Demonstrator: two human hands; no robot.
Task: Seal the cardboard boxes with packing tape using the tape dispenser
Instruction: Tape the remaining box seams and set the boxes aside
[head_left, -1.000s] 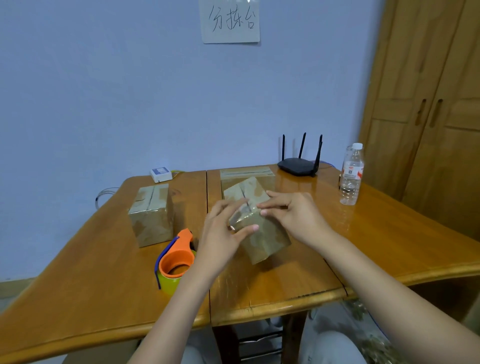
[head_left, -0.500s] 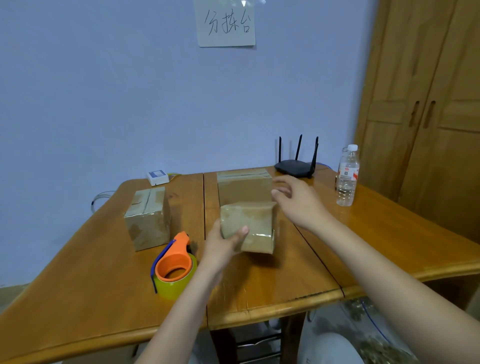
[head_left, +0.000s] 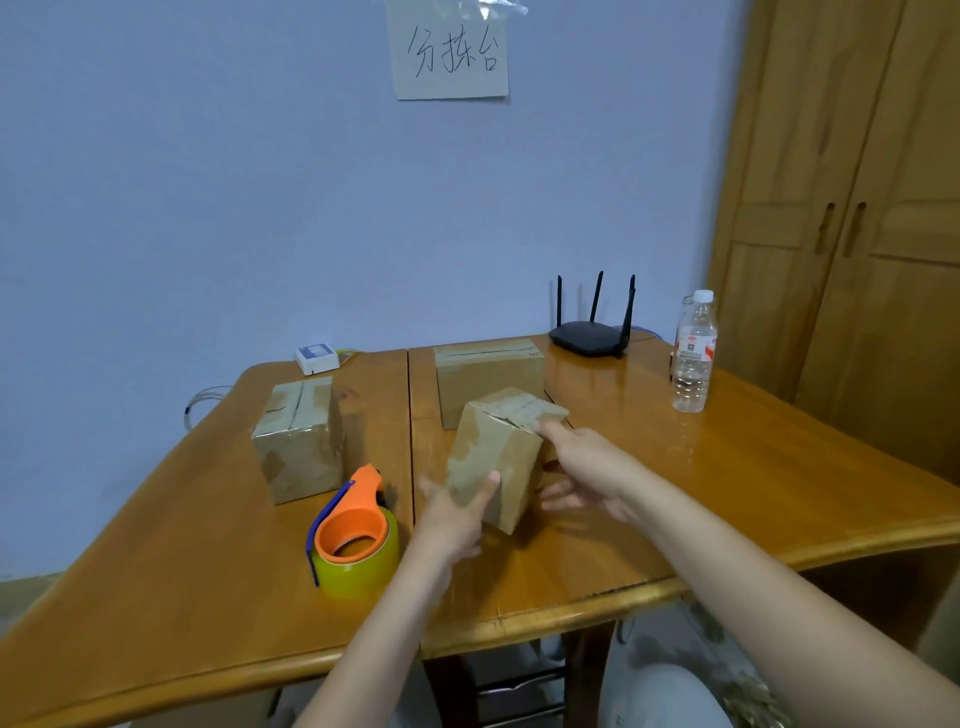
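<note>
The tilted box (head_left: 498, 457) covers the left hand's (head_left: 451, 519) fingers, only the thumb showing on its near face. The right hand (head_left: 587, 470) is motion-blurred, so its grip on the box's far side cannot be read. That box hides the lower front of the rear box (head_left: 488, 371). The bottle's (head_left: 694, 353) label is too small to read. The table's (head_left: 156, 597) near-left corner runs out of frame, and the wardrobe (head_left: 857, 208) is cut by the right edge.

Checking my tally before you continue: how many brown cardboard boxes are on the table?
3: one brown cardboard box at left, one at the back, one tilted between both hands.
</note>
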